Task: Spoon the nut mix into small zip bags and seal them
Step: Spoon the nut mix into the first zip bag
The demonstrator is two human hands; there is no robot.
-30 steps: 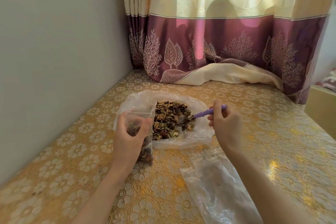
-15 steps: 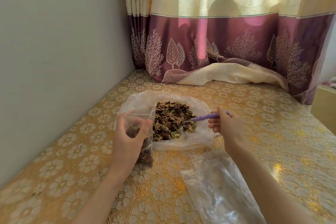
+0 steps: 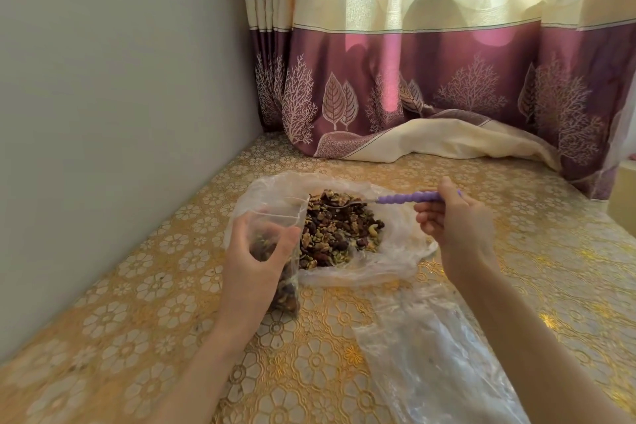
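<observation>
A heap of brown and green nut mix [image 3: 339, 231] lies on an opened clear plastic bag [image 3: 395, 258] in the middle of the table. My left hand [image 3: 256, 251] grips a small clear zip bag [image 3: 275, 217], held upright with its mouth open and partly filled with nuts. My right hand [image 3: 454, 220] holds a spoon by its purple ribbed handle [image 3: 407, 198]. The metal bowl of the spoon [image 3: 339, 206] is lifted above the far side of the heap, pointing left toward the zip bag's mouth.
The table carries a gold floral cloth [image 3: 155, 303]. Clear plastic bags [image 3: 430, 354] lie at the near right, under my right forearm. A grey wall [image 3: 103, 113] borders the left. A purple and cream curtain [image 3: 430, 96] drapes onto the table's far edge.
My right hand has raised the spoon out of the nut heap and brought its bowl leftward toward the zip bag. The left hand keeps the small bag in place.
</observation>
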